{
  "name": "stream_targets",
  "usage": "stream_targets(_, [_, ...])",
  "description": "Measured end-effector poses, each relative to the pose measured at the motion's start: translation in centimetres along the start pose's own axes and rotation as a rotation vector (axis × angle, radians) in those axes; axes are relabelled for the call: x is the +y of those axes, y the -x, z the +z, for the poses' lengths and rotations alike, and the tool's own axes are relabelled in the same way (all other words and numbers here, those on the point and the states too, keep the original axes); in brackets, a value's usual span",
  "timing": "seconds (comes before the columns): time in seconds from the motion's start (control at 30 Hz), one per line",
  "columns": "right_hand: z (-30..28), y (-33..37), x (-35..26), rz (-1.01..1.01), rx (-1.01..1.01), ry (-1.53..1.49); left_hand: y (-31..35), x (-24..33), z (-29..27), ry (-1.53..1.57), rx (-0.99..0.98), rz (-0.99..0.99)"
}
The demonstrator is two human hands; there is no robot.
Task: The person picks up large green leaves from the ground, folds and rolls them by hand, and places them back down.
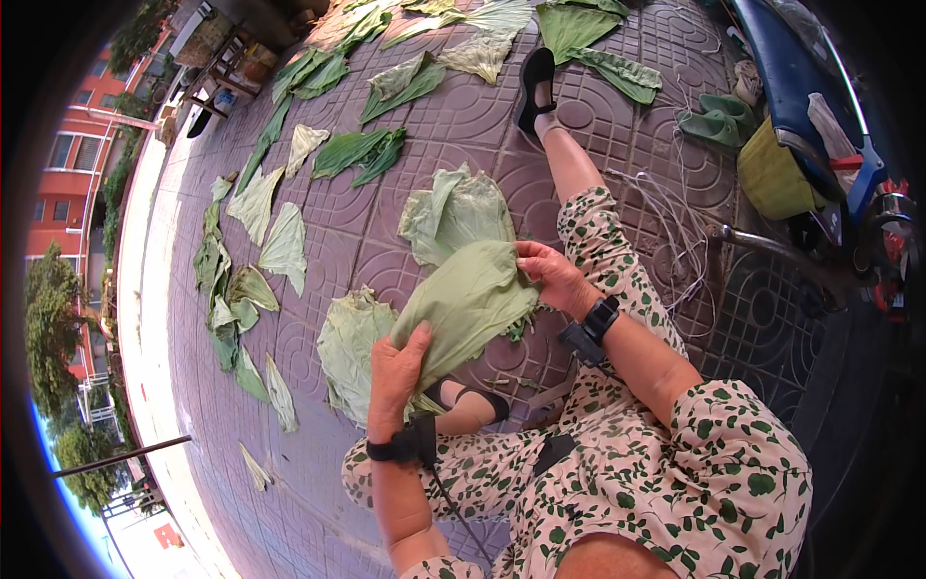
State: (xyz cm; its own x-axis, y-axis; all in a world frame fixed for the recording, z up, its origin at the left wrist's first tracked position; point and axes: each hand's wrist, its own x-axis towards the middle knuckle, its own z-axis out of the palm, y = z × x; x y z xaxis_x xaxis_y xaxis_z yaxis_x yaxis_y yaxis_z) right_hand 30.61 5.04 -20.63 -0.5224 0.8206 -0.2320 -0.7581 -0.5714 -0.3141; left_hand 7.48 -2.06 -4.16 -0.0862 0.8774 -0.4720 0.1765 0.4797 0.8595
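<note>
A broad, pale green, wilted lotus leaf [461, 307] is stretched between my hands in front of my lap. My left hand [395, 374] grips its lower left edge, thumb on top. At its upper right end my right hand [558, 278] pinches the leaf between thumb and fingers. Beneath and to the left lies a pile of similar flattened leaves [352, 347]. Another pale crumpled leaf [461, 210] rests on the paving just beyond the held one. Small green scraps [521, 326] show below my right hand. The leaf hides part of the ground and of the pile.
Many loose leaves [285, 249] lie across the patterned brick paving at left and far. To the right are thin white cords [675, 217], green clogs [716, 121], a yellow-green bag [776, 174] and a metal-framed blue item [791, 68]. My legs stretch around the piles.
</note>
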Motion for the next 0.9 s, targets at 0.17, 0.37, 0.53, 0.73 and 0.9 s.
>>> stream_targets(0.17, [-0.8,0.0,1.0,-0.008,0.008,0.109,-0.3,-0.7,0.3,-0.032,0.019,0.156])
stream_targets(0.37, [0.8,0.3,0.9,0.012,0.061,0.199,0.1,0.5,0.8,-0.033,0.087,0.229])
stream_targets(0.53, [-0.5,0.2,1.0,0.132,-0.018,0.288,0.4,0.7,1.1,-0.004,0.016,0.237])
stream_targets(0.73, [1.5,0.7,1.4,0.172,-0.102,0.218,1.8,1.8,1.2,0.054,-0.23,0.1])
stream_targets(0.9, [2.1,0.9,1.3,0.131,-0.16,0.16,2.1,2.2,1.1,0.113,-0.231,0.064])
